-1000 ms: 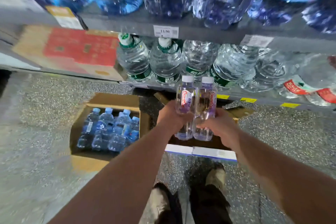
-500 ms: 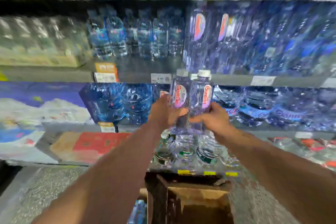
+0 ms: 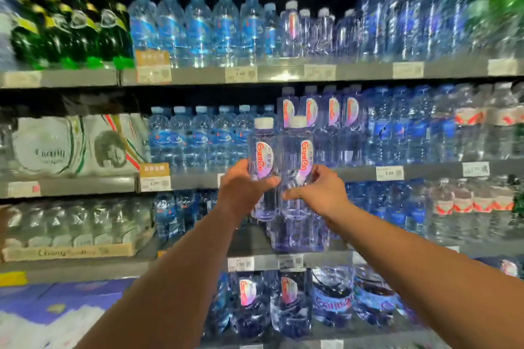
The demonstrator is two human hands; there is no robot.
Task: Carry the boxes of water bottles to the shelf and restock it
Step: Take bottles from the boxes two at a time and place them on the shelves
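I hold two clear water bottles with white caps and pink-red labels upright, side by side, in front of the shelving. My left hand (image 3: 243,193) grips the left bottle (image 3: 262,159) around its middle. My right hand (image 3: 320,193) grips the right bottle (image 3: 299,156) the same way. Both bottles hang at the height of the middle shelf (image 3: 354,173), just left of a row of matching bottles (image 3: 320,116) standing on it. The cardboard boxes are out of view.
Shelves filled with bottled water run across the whole view. Green bottles (image 3: 71,34) stand top left, wrapped multipacks (image 3: 73,144) at middle left, blue-label bottles (image 3: 198,136) beside them. Large jugs (image 3: 331,300) sit on the lower shelf. Price tags line the shelf edges.
My hands have lifted the two bottles from above the boxes on the floor up to the middle shelf. My view has tilted up, so the floor and boxes are gone from sight.
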